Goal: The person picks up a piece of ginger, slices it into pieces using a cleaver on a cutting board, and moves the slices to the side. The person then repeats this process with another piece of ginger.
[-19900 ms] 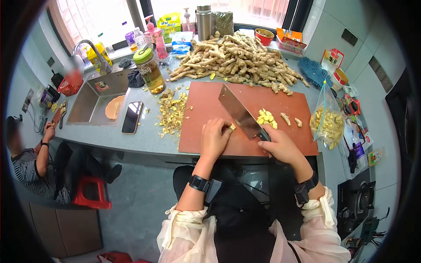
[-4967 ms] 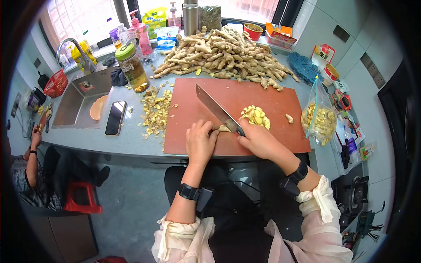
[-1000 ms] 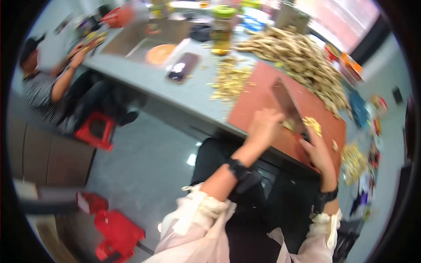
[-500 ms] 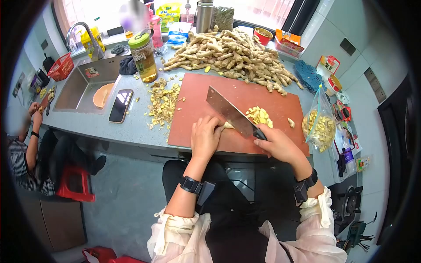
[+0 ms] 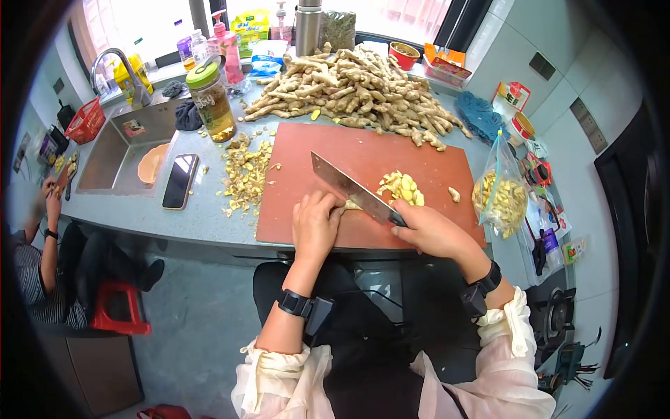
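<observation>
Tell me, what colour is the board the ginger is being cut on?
Reddish-brown; the cutting board shows in the head view.

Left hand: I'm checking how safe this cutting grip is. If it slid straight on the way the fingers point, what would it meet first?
Probably the cleaver: the left hand pins a ginger piece right against the blade's flat side, though depth is unclear.

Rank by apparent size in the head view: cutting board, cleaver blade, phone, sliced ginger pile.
1. cutting board
2. cleaver blade
3. phone, close to the blade, so that order is unsure
4. sliced ginger pile
</observation>
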A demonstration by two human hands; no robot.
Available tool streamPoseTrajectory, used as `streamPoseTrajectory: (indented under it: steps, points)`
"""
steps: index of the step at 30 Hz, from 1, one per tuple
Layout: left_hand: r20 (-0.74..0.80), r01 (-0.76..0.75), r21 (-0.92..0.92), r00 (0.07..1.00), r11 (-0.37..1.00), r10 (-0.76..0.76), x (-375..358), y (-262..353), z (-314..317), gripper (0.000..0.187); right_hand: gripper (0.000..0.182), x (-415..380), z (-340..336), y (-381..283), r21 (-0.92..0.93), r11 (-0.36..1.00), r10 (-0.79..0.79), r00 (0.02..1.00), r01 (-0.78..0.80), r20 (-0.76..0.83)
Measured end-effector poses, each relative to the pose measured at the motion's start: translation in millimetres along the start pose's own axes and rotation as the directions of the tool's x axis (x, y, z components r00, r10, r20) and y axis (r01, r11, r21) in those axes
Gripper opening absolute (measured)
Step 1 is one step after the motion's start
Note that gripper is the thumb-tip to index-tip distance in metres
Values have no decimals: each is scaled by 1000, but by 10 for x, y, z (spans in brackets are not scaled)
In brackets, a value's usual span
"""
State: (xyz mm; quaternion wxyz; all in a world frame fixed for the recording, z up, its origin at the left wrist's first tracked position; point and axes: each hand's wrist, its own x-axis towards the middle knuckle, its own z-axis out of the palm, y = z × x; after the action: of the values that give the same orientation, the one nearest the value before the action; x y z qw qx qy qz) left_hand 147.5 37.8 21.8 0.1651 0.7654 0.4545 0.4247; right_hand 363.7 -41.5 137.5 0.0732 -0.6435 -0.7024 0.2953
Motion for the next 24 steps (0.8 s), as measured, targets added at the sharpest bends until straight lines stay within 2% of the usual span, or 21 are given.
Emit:
streamPoseTrajectory:
  steps: [4,6,10,13,15,19,21,22,24]
  points:
    - [36,7,21,999,1000,-8,0,13,-19,8,32,197,210,129,-58,994,-97,992,93,-75]
    - [30,4,19,1000,1000,-4,-7,-2,-10,9,32,232,253,117,109,992,-56,993,66,-100]
    - [33,7,30,999,1000,-8,-24,-28,2,9,30,167,231,180,68,987,-136,977,149,-165]
    - [16,7,13,1000,1000,-7,-22,-14,8,9,26,-27,48,-25,139,985,-86,990,102,-115]
    - [3,5,13,1000,1000,-5,-10,-3,0,9,30,-73,-30,-109,167,986,25,1000,-21,-18]
    - [25,18,11,1000,1000,-18,-11,8,-15,9,31,-68,-5,-46,122,992,19,1000,-18,-9]
    - [45,30,10,999,1000,-30,-7,9,-16,9,29,-28,62,30,91,990,-103,992,110,-77]
    - [45,31,11,998,999,-31,-3,4,-17,9,29,-24,52,9,91,990,-103,992,109,-75]
    - [57,30,12,998,999,-31,-1,2,-9,9,29,-22,19,-90,2,999,37,999,-37,-11]
